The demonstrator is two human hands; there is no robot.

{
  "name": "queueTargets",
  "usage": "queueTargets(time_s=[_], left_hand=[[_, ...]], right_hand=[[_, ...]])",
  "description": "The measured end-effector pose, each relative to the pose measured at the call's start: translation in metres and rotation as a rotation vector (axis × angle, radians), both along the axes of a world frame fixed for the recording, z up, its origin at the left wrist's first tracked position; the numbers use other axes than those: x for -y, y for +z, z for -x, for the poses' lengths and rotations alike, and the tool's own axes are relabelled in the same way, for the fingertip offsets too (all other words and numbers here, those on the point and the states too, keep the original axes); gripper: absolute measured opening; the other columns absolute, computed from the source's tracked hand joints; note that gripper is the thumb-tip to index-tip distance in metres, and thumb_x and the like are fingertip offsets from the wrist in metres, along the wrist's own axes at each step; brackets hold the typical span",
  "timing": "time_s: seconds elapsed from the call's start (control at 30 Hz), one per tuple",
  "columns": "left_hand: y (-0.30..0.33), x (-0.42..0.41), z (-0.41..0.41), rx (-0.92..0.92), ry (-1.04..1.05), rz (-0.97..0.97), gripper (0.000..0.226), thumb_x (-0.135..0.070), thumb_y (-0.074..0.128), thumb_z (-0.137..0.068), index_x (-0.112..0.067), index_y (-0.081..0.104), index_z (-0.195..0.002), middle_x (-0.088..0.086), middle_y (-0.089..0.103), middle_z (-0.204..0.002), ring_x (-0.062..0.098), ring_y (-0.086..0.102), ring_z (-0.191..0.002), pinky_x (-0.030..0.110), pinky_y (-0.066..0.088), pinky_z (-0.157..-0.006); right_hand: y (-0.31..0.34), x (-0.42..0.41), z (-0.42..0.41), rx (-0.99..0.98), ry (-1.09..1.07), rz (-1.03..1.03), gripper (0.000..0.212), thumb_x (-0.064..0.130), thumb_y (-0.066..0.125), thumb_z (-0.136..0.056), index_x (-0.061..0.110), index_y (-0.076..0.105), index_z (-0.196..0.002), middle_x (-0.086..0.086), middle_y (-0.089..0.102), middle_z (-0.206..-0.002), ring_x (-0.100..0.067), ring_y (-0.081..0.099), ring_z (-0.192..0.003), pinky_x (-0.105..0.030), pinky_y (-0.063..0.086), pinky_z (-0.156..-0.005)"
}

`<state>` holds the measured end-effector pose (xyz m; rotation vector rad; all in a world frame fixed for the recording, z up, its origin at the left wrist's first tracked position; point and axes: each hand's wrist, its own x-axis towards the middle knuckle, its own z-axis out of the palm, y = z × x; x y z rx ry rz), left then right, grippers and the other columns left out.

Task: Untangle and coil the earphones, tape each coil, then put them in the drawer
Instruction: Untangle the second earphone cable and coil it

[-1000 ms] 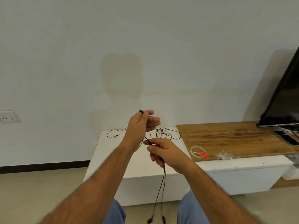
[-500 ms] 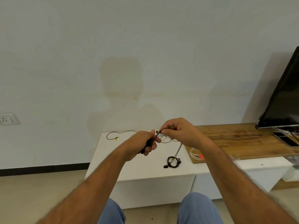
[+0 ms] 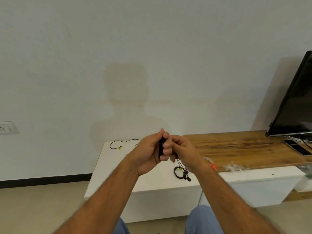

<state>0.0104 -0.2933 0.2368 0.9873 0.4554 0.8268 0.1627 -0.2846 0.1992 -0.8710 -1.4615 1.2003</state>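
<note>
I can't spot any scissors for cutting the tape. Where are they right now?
In the head view, only the orange scissor handles show, on the front edge of the wooden top, just right of the right hand and beside the tape roll.

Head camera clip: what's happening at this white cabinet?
A person is winding a black earphone cable. The left hand grips the wound bundle; the right hand pinches the cable beside it, earbuds dangling. One coiled earphone lies on the white cabinet, another cable lies loose at the back. Scissors wait on the wooden top.
</note>
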Motion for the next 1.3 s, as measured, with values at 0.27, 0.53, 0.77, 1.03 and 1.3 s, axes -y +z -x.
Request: queueTargets(time_s=[0.27, 0.53, 0.77, 1.03, 1.3], left_hand=[[0.01, -0.018, -0.002, -0.163, 0.337, -0.2, 0.031, -0.03, 0.033, -0.105, -0.011, 0.056, -0.097, 0.002, 0.066, -0.071, 0.022, 0.07, -0.073, 0.029, 0.057, -0.063], [-0.003, -0.042, 0.006, -0.536, 0.521, -0.435, 0.03, -0.025, 0.035, -0.105, -0.009, 0.059, -0.096, 0.006, 0.075, -0.088, 0.018, 0.072, -0.084, 0.036, 0.057, -0.082], [-0.023, -0.038, 0.011, -1.111, 0.306, -0.581, 0.033, -0.031, 0.035, -0.103, -0.015, 0.059, -0.087, -0.001, 0.069, -0.068, 0.019, 0.066, -0.062, 0.031, 0.051, -0.061], [-0.018, -0.02, 0.014, -0.741, -0.057, -0.161, 0.043, -0.047, 0.033, -0.102, -0.015, 0.056, -0.084, -0.003, 0.044, -0.058, 0.01, 0.028, -0.047, 0.02, 0.021, -0.045], [-0.009, -0.015, 0.009, -0.313, -0.18, 0.054, 0.039, -0.05, 0.039, -0.095, -0.02, 0.047, -0.07, -0.007, 0.028, -0.054, 0.007, 0.012, -0.046, 0.018, 0.011, -0.041]], right_hand=[[-0.029, 0.017, 0.028, 0.099, -0.07, 0.062, 0.023, 0.014, 0.05, -0.101, 0.009, 0.068, -0.087, -0.001, 0.052, -0.057, -0.015, 0.042, -0.044, -0.025, 0.037, -0.047], [-0.018, 0.028, 0.023, 0.433, 0.011, 0.083, 0.02, 0.019, 0.05, -0.1, 0.017, 0.069, -0.105, 0.007, 0.051, -0.058, -0.004, 0.046, -0.05, -0.023, 0.046, -0.054], [0.029, 0.024, 0.002, 0.988, -0.069, -0.198, 0.018, 0.031, 0.055, -0.097, 0.025, 0.069, -0.087, 0.005, 0.057, -0.063, -0.006, 0.046, -0.054, -0.019, 0.037, -0.054], [0.057, 0.005, -0.024, 1.135, -0.129, -0.442, 0.012, 0.029, 0.06, -0.093, 0.027, 0.073, -0.093, 0.011, 0.068, -0.087, -0.008, 0.059, -0.08, -0.035, 0.05, -0.073], [0.053, -0.004, -0.031, 0.631, -0.128, -0.311, 0.013, 0.008, 0.065, -0.09, 0.015, 0.075, -0.092, 0.002, 0.071, -0.081, -0.009, 0.063, -0.073, -0.028, 0.053, -0.071]])
